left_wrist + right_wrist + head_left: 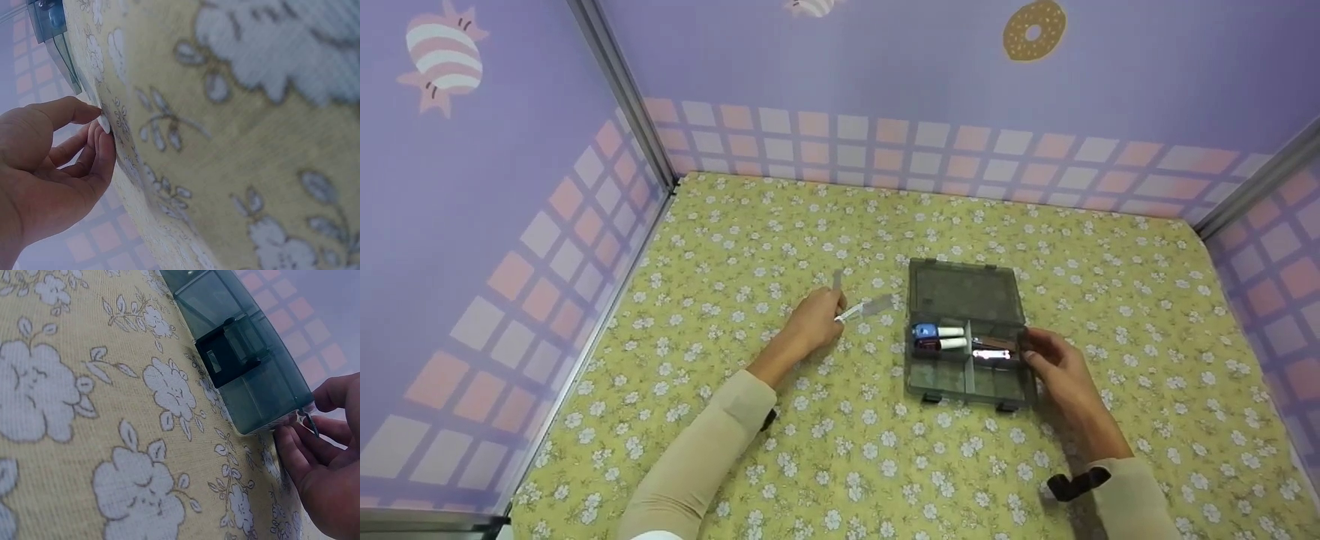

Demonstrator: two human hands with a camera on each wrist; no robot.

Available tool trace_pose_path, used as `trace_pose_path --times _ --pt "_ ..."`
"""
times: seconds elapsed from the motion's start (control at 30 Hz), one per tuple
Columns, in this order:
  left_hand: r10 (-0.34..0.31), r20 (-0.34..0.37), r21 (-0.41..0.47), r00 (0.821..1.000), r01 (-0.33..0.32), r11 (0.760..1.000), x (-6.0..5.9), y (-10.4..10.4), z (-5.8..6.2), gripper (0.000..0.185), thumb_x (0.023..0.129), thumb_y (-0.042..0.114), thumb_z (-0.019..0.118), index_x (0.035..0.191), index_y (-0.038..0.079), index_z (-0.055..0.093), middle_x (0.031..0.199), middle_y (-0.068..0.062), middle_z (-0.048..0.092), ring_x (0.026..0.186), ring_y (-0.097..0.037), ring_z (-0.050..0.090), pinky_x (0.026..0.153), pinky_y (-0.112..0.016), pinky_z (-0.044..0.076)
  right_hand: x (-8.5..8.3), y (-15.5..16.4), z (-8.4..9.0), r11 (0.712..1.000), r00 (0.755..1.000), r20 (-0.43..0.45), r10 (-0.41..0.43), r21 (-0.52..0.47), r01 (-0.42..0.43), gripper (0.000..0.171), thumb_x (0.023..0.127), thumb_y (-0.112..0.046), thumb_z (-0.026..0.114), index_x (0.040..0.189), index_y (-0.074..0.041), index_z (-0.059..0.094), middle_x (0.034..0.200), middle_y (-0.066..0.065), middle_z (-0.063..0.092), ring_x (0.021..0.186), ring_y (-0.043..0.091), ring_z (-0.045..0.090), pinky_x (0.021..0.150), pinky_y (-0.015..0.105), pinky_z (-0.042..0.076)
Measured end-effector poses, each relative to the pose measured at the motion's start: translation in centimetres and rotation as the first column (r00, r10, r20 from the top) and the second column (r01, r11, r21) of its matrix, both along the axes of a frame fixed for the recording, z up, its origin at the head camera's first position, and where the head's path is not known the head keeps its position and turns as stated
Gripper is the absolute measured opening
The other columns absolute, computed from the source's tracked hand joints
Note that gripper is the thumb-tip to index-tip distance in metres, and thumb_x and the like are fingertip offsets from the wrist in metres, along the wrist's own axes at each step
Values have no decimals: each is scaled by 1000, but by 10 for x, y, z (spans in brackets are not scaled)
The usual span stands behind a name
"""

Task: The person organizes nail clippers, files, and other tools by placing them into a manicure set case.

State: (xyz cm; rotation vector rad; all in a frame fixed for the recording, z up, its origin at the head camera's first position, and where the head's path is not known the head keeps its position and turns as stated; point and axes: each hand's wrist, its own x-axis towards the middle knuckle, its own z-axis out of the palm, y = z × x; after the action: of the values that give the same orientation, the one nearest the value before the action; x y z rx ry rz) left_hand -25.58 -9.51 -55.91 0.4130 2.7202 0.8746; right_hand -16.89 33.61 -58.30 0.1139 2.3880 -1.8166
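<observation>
One open box (964,330) sits right of centre on the flowered table (810,450) — long axis running away from the person, lid at the far side. The right hand (1054,367) grips its right edge; two capped tubes (939,337) lie inside. The left hand (815,321) pinches one clear strip (868,307), pointing right.
</observation>
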Motion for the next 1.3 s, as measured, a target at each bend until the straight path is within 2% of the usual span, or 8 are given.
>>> trace_pose_path --times 0.13,0.23,0.43,0.67,0.87,0.97,1.2,1.3 --pt "12 32 42 999 -13 999 0 -1 -1 25 102 -2 58 124 1 70 112 -11 69 99 -25 69 84 -42 59 0 0 -1 1000 1000 -13 6 4 -6 49 111 -8 55 156 5 43 151 28 49 127 18 56 94 15 51" --pt "-2 33 52 999 1 999 0 -3 -2 24 104 -1 57 122 2 72 109 -10 71 97 -23 69 83 -40 59 0 0 -2 1000 1000 -24 10 1 -10 48 111 -7 55 155 5 44 150 28 50 126 17 56 94 16 52" --pt "-48 1 88 999 48 995 0 -10 2 22 107 4 56 120 3 74 108 -8 71 89 -18 65 76 -38 53 0 1 -3 1000 1000 -24 16 -4 -17 46 111 -8 53 155 5 44 149 27 51 125 18 56 94 17 53" --pt "-139 -62 156 988 148 977 4 -7 17 22 108 7 57 119 0 74 110 -12 72 94 -21 68 82 -39 57 0 1 -1 1000 1000 3 2 -22 -2 46 111 -7 53 154 5 44 149 27 50 125 17 57 95 18 52" --pt "-220 -43 193 975 224 955 12 9 27 23 109 9 56 122 -1 72 113 -12 71 101 -21 68 88 -37 58 0 1 -2 1000 1000 13 2 -25 -2 46 111 -7 52 155 4 44 150 26 50 131 25 53 96 17 51" --pt "-248 -64 182 967 256 949 17 22 30 21 108 8 57 120 0 73 113 -11 70 101 -21 68 87 -35 58 -1 2 -3 1000 1000 13 8 -30 -7 46 111 -7 53 155 4 44 150 25 50 132 27 52 96 18 52" --pt "-344 -137 154 929 363 919 32 52 34 18 105 5 63 119 1 74 109 -8 71 98 -17 69 83 -25 58 0 3 -1 999 1000 -3 27 -18 -27 48 112 -7 51 157 6 40 151 28 47 126 15 56 95 16 51" --pt "-372 -158 149 915 394 907 37 63 37 17 107 8 64 119 3 74 110 -7 71 97 -16 68 83 -23 57 -1 1 -1 1000 1000 -7 17 -19 -17 47 111 -7 52 156 5 42 149 28 50 124 15 57 95 17 52"
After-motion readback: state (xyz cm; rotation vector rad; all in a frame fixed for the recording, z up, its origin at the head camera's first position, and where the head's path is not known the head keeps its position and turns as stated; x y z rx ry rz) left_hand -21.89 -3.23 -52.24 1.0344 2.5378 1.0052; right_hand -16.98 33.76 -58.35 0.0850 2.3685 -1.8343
